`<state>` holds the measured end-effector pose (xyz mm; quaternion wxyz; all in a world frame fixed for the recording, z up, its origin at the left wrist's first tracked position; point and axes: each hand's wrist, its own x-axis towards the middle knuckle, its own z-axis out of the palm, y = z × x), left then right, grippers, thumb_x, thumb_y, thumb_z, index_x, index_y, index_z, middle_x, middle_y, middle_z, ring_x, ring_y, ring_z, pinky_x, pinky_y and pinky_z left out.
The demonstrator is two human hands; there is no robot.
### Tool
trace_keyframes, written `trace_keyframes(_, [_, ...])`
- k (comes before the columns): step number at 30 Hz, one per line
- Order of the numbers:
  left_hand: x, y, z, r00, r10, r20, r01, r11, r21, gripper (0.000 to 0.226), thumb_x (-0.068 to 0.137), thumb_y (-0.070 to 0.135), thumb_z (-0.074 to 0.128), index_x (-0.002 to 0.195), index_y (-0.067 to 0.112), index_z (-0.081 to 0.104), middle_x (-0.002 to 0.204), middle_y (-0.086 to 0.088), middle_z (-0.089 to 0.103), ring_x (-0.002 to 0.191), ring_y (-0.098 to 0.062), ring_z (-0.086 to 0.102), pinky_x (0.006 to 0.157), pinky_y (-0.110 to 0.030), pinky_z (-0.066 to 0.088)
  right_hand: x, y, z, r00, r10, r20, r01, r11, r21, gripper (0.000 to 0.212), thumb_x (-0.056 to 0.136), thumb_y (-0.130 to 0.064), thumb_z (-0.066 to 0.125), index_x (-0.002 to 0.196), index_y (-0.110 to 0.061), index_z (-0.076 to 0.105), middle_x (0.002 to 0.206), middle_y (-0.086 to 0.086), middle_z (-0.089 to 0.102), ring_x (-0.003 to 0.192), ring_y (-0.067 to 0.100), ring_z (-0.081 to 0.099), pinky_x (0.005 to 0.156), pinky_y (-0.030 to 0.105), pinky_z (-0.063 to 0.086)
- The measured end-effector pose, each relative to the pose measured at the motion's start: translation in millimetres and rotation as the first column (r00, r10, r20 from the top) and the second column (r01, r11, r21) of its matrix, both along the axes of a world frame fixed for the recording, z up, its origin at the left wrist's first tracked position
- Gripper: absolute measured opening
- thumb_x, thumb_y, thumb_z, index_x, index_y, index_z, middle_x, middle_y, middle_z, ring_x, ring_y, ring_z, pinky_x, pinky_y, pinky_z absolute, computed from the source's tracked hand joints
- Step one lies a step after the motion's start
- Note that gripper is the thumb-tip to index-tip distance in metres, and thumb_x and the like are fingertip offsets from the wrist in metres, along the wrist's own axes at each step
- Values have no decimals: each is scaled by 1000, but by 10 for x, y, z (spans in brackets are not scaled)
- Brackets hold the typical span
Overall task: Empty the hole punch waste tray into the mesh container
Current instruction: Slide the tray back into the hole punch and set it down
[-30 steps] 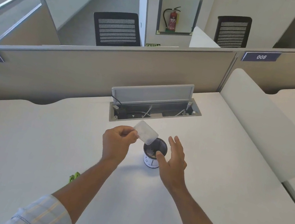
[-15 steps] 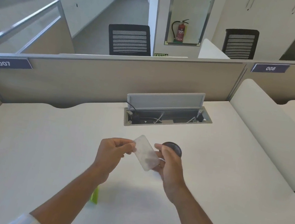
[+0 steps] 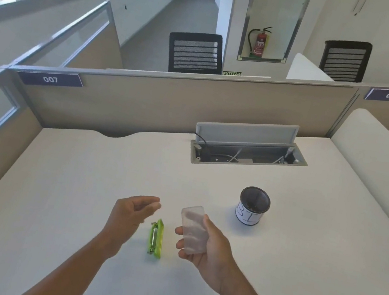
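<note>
The clear plastic waste tray [image 3: 193, 228] is gripped in my right hand [image 3: 207, 247], held just above the white desk [image 3: 80, 179]. The green hole punch [image 3: 156, 238] lies on its side on the desk between my two hands. My left hand [image 3: 132, 211] hovers just left of the punch, fingers loosely curled and holding nothing. The dark mesh container [image 3: 253, 206], wrapped in a white paper label, stands upright on the desk to the upper right of my right hand, apart from it.
An open cable box [image 3: 246, 153] with a raised grey lid sits in the desk behind the container. Beige partition walls [image 3: 170, 102] close the back and left. A white rounded divider [image 3: 377, 172] runs along the right side.
The tray passed from my left hand to my right hand and came away from the mesh container. My left hand let go and now hovers by the green punch, which has come fully into view.
</note>
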<state>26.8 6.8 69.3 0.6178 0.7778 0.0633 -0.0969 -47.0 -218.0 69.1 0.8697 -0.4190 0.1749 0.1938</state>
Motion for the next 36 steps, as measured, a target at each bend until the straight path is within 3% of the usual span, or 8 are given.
trace_keyframes(5, [-30, 465, -259, 992, -128, -4, 126, 971, 201, 41, 88, 15, 90, 118, 40, 78, 114, 34, 79, 107, -5, 74, 93, -29, 56, 7, 112, -53, 997, -40, -62, 44, 997, 64, 50, 109, -43, 41, 132, -7, 68, 100, 25, 73, 68, 33, 65, 61, 38, 54])
trace_keyframes(7, [-40, 550, -371, 977, -209, -46, 214, 940, 266, 60, 81, 16, 95, 132, 39, 73, 126, 27, 77, 123, -8, 68, 97, -28, 52, 9, 152, -89, 996, -45, -83, 53, 994, 91, 52, 108, -44, 41, 131, -6, 67, 100, 25, 73, 68, 33, 65, 61, 38, 54])
trace_keyframes(10, [-67, 581, -519, 931, -341, -133, 366, 867, 338, 93, 72, 26, 102, 154, 29, 58, 156, 9, 61, 147, -14, 52, 120, -38, 43, 6, 198, -166, 992, -51, -112, 64, 991, 117, 53, 108, -45, 40, 130, -7, 69, 101, 25, 74, 69, 33, 67, 63, 39, 55])
trace_keyframes(16, [-100, 477, -820, 872, -452, -190, 486, 745, 457, 126, 52, 58, 98, 162, 47, 37, 167, 10, 43, 156, -20, 34, 131, -40, 26, -5, 204, -367, 984, -74, -162, 96, 987, 130, 53, 106, -45, 43, 127, -7, 74, 106, 28, 73, 72, 35, 69, 66, 42, 59])
trace_keyframes(20, [-77, 373, -968, 869, -486, -94, 460, 723, 515, 129, 48, 63, 95, 160, 51, 33, 152, 24, 44, 147, -5, 32, 119, -28, 15, -26, 160, -442, 978, -102, -184, 126, 984, 125, 53, 107, -44, 42, 130, -7, 71, 105, 29, 72, 72, 35, 68, 66, 42, 60])
trace_keyframes(27, [-102, 310, -974, 934, -355, -47, 339, 833, 437, 107, 52, 60, 91, 148, 53, 44, 136, 18, 51, 130, -15, 37, 113, -30, 25, -52, 112, -488, 973, -123, -193, 142, 986, 84, 51, 107, -42, 42, 131, -6, 69, 102, 28, 73, 69, 34, 68, 64, 41, 59])
trace_keyframes(32, [-136, 348, -710, 938, -342, 45, 293, 859, 420, 101, 56, 59, 90, 146, 53, 42, 131, 30, 52, 118, 3, 32, 113, -31, 24, -58, 99, -503, 971, -131, -201, 148, 987, 68, 52, 107, -43, 45, 130, -5, 71, 105, 29, 73, 70, 34, 67, 66, 42, 59])
trace_keyframes(36, [-210, 319, -390, 913, -373, 162, 253, 833, 491, 99, 64, 60, 87, 152, 43, 46, 132, 39, 48, 128, 24, 30, 114, -33, 24, -42, 160, -490, 969, -137, -205, 148, 988, 41, 53, 107, -44, 45, 132, -5, 69, 105, 28, 74, 72, 34, 68, 67, 42, 59])
